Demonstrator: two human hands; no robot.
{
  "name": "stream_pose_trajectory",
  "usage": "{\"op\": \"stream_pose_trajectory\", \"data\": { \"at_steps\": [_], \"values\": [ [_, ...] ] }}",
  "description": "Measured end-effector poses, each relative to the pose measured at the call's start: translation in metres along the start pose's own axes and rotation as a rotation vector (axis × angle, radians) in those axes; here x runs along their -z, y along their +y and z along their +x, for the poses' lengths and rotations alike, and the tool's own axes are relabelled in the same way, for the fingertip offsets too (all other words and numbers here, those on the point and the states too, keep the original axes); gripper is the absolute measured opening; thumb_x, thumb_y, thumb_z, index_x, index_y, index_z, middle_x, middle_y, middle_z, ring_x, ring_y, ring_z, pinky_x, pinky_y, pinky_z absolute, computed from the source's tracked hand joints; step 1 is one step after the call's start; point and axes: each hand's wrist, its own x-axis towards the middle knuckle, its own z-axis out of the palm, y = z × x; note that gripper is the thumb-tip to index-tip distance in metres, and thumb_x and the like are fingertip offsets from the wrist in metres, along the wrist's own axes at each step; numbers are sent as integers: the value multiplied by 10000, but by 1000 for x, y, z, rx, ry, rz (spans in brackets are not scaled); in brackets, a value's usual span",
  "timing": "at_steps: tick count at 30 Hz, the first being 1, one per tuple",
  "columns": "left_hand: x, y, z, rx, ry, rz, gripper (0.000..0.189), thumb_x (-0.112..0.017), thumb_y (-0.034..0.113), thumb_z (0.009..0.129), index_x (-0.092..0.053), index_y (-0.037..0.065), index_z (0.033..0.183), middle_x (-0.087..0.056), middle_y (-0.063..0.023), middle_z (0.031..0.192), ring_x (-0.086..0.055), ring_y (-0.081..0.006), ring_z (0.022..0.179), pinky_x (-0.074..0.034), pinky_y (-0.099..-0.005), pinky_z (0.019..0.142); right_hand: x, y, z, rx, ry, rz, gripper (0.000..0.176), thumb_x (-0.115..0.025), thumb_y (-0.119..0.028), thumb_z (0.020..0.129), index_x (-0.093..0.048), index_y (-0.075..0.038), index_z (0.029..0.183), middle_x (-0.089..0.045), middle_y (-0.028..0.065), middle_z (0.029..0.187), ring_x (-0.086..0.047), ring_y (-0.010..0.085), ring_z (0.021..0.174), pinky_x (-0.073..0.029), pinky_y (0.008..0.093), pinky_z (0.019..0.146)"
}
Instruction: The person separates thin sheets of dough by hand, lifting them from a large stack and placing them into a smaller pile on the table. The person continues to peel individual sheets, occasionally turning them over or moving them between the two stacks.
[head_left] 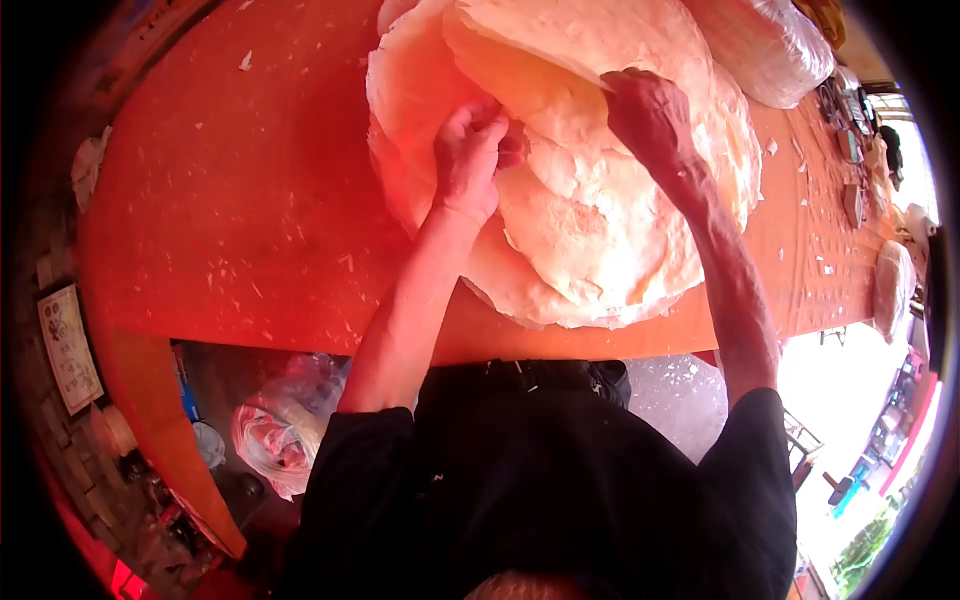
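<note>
A large, roughly round stack of thin, pale, wrinkled sheets [590, 235] with ragged edges lies on the orange-red table, under strong reddish light. Above its right half, my right hand [650, 115] is closed in a fist on the edge of a raised top sheet [545, 88]. That sheet slopes from the fist toward the upper left. My left hand [470, 160] is over the left part of the stack, fingers curled together beside a fold. Whatever may be between those fingertips is hidden.
Small pale flakes are scattered over the table [230, 200]. A plastic-wrapped bundle [765, 50] sits at the back right, with small tools and blocks [852, 205] along the right edge. Beneath the front edge is a clear plastic bag [285, 425]. A framed sheet [70, 348] stands at far left.
</note>
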Motion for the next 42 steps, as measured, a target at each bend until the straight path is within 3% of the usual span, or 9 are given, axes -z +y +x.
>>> {"op": "stream_pose_trajectory", "data": {
  "at_steps": [15,18,20,24,26,29,34,38,42],
  "values": [
    [-3,19,13,-54,57,153,241,-596,73,884,-539,-9,1103,-620,-80,906,-568,-138,518,-393,-227,410,-26,-24,-2,35,-19,172,157,-648,-106,792,-704,-78,936,-659,83,843,-623,288,843,-512,395,717],
    [-5,27,19,15,-30,76,210,-574,82,904,-535,4,1096,-627,-77,950,-589,-154,546,-389,-221,422,-34,-37,2,64,78,213,115,-645,-169,763,-683,-67,800,-625,96,778,-613,287,860,-498,385,692],
    [1,29,25,111,-133,-25,194,-520,80,925,-524,3,1103,-635,-95,1008,-604,-180,576,-373,-223,417,-29,-50,-16,85,153,210,352,-695,-362,795,-657,-52,957,-636,111,917,-598,320,922,-471,446,767],
    [8,22,33,97,-310,-99,197,-483,85,939,-514,3,1115,-634,-109,1057,-612,-198,612,-369,-225,430,-42,-50,-15,-88,121,169,338,-715,-326,764,-657,-90,999,-648,107,1011,-580,312,1029,-453,437,829],
    [-1,21,31,77,-244,-128,193,-483,88,937,-520,11,1110,-635,-117,1078,-614,-191,636,-379,-226,458,-46,-42,-3,-87,179,175,196,-681,-219,768,-680,-111,932,-670,106,913,-624,299,915,-482,429,752],
    [1,21,11,90,-222,-72,222,-512,125,941,-519,18,1135,-645,-136,1054,-627,-175,662,-412,-223,503,-12,-34,28,-71,-279,-171,187,-579,-128,830,-715,-139,957,-657,94,723,-655,278,672,-530,376,608],
    [18,-3,-57,202,-113,137,323,-566,151,939,-506,-14,1210,-649,-133,1004,-684,-201,797,-471,-206,537,149,-29,56,-115,328,-199,182,-673,-176,791,-650,-6,733,-579,228,661,-566,406,629,-431,468,598],
    [7,-8,-69,265,-127,18,313,-564,137,939,-513,-13,1208,-646,-117,1005,-697,-243,879,-486,-203,541,95,-15,-1,169,300,-117,135,-534,-23,784,-658,-75,782,-644,114,672,-626,242,560,-468,370,476],
    [-3,-20,-61,319,-166,-35,234,-549,123,943,-558,11,1148,-641,-97,1003,-697,-223,871,-528,-229,566,-3,2,-71,21,-161,17,134,-534,23,763,-642,-56,777,-648,86,704,-615,258,629,-484,386,543]
  ]
}}
